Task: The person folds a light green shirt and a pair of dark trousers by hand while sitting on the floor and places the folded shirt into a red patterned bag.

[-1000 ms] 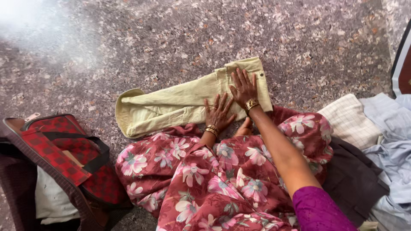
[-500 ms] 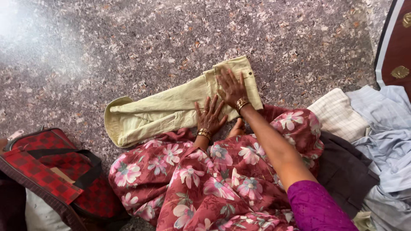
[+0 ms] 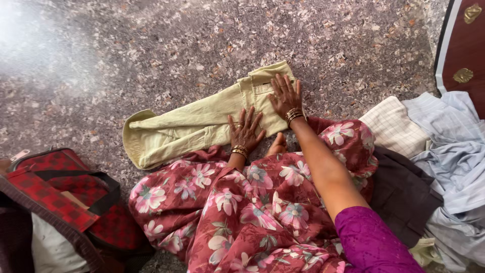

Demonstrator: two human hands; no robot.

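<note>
A pair of pale yellow trousers (image 3: pixel 192 124) lies folded lengthwise on the speckled stone floor (image 3: pixel 151 50), waistband to the right, leg ends folded over at the left. My left hand (image 3: pixel 246 130) rests flat on the trousers near the middle, fingers spread. My right hand (image 3: pixel 285 96) presses flat on the waistband end, fingers apart. Both wrists wear bangles. My lap is covered by red floral cloth (image 3: pixel 242 212).
A red checked bag (image 3: pixel 60 197) stands open at the lower left. A heap of garments lies at the right: a cream checked piece (image 3: pixel 391 126), a dark brown one (image 3: pixel 404 194) and light blue shirts (image 3: pixel 452 151). A dark wooden door (image 3: pixel 465 45) is at the top right.
The view has shifted, so the trousers sit further right in the frame and the bag further left. Both hands stay flat on the trousers, in much the same places.
</note>
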